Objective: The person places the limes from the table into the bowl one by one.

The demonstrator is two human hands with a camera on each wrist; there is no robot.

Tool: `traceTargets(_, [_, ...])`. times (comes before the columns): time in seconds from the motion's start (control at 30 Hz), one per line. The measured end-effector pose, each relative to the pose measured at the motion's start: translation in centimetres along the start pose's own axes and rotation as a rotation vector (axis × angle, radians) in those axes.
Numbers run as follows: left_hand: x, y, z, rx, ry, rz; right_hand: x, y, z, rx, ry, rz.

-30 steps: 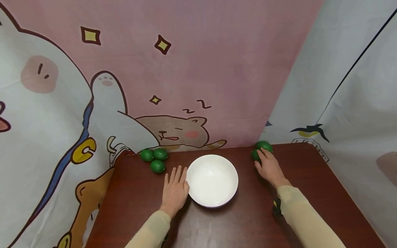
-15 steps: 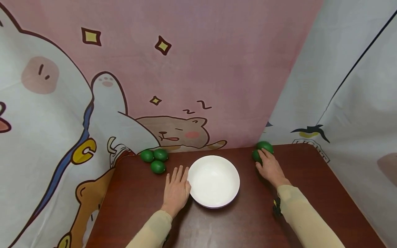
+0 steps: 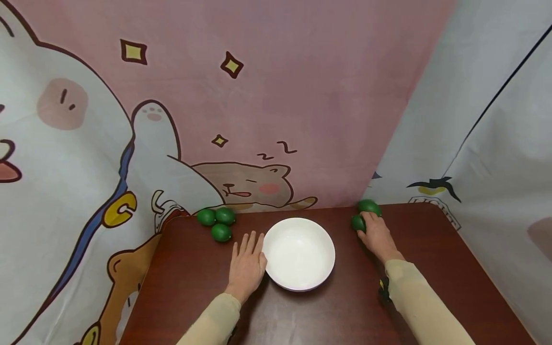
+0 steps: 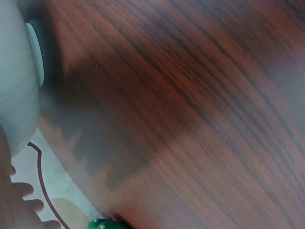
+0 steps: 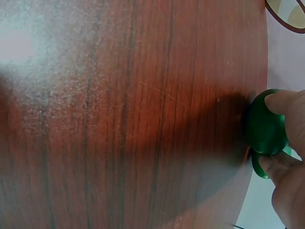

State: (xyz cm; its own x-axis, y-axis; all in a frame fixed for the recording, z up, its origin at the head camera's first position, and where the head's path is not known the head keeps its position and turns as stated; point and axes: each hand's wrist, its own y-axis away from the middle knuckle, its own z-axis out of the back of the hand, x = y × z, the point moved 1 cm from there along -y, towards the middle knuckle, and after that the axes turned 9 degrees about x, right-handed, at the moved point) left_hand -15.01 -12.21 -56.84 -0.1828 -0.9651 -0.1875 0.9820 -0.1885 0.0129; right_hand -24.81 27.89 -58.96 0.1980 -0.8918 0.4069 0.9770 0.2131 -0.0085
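Note:
A white bowl (image 3: 299, 254) sits mid-table. Beside its left rim my left hand (image 3: 247, 268) is flat, fingers straight, thumb side at the bowl. The left wrist view catches the bowl's wall (image 4: 16, 81) and the edge of that hand (image 4: 16, 200). At the table's back right, my right hand (image 3: 377, 238) pinches a green lime (image 3: 357, 223) between thumb and fingers. Seen from the right wrist, the held lime (image 5: 265, 125) lies between the thumb and a finger. Another lime (image 3: 369, 207) is right behind it, partly covered by my fingers.
Three more limes (image 3: 221, 233) form a cluster at the back left of the brown table (image 3: 297, 318). A cartoon-printed cloth (image 3: 327, 120) hangs right behind the table's far edge, and a pale cloth (image 3: 500, 191) on the right.
The head view has shifted slightly. My right fingers have closed in on the near lime, which shows a little more now. My left hand stays at the bowl.

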Motion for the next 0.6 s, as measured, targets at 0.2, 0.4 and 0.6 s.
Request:
traceTargets(0.2, [0.0,0.0,-0.2,-0.006,-0.009,-0.001,0.4,0.3,-0.4,-0.009,-0.008,-0.034])
traceTargets(0.4, [0.2,-0.1,-0.4,-0.005,-0.006,-0.001,1.0,0.7,-0.1,0.005,-0.002,-0.053])
traceTargets(0.6, [0.2,-0.1,-0.3,-0.010,-0.002,-0.009,2.0,1.5,0.0,0.015,-0.014,-0.087])
